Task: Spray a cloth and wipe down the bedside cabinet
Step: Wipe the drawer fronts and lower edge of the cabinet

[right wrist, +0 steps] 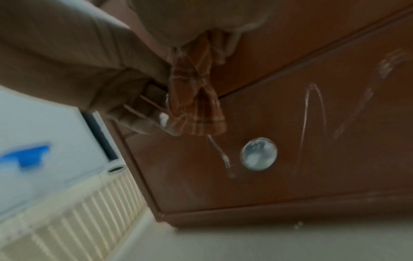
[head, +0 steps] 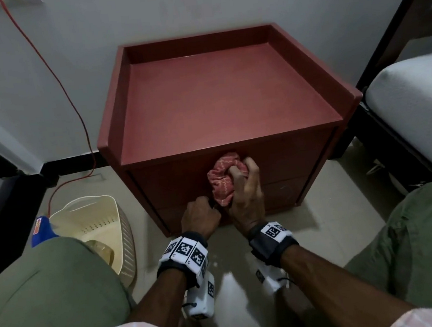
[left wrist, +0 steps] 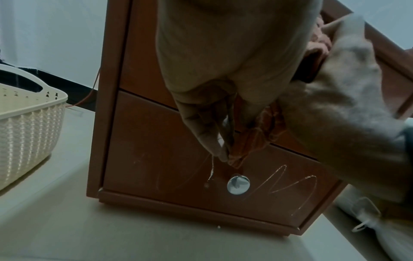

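cloth (head: 223, 182) bunched in right hand (head: 244, 192); left hand (head: 200, 216) pinches its lower end.

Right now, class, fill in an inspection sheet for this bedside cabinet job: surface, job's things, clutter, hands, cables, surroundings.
Surface: cabinet top bare, reddish-brown, raised rim on three sides; scribble marks on the lower drawer front near its round metal knob.
Job's things: pink cloth bunched against the cabinet front, a tail hanging down; spray bottle not clearly identifiable.
Clutter: cream basket on the floor left of the cabinet, blue item beside it.
Hands: right hand grips the cloth; left hand pinches its lower end.
Cables: red cable runs down the wall to the floor.
Surroundings: white mattress at right, tiled floor.
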`<act>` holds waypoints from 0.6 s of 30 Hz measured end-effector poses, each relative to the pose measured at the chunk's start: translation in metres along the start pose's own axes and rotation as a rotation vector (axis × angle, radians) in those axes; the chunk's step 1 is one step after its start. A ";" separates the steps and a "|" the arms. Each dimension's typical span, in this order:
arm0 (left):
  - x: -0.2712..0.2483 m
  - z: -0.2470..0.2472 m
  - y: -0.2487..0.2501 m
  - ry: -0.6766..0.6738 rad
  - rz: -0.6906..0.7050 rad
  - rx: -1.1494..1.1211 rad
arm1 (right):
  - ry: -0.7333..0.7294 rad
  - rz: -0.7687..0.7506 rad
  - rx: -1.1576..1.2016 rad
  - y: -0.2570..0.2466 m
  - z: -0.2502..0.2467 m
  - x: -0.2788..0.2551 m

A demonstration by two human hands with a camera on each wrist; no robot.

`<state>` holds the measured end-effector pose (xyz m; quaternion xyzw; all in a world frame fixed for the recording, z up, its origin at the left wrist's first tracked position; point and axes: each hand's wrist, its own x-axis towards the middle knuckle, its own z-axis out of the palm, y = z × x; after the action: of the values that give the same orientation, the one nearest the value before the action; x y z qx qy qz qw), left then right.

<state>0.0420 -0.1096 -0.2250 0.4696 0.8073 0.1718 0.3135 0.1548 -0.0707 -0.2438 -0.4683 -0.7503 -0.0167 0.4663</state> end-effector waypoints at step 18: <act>0.001 0.009 0.011 0.001 0.003 0.054 | -0.127 -0.186 0.059 0.020 -0.019 -0.001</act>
<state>0.0548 -0.1030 -0.2259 0.4788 0.8112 0.1508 0.3000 0.1821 -0.0688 -0.2423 -0.3826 -0.8188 -0.0081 0.4279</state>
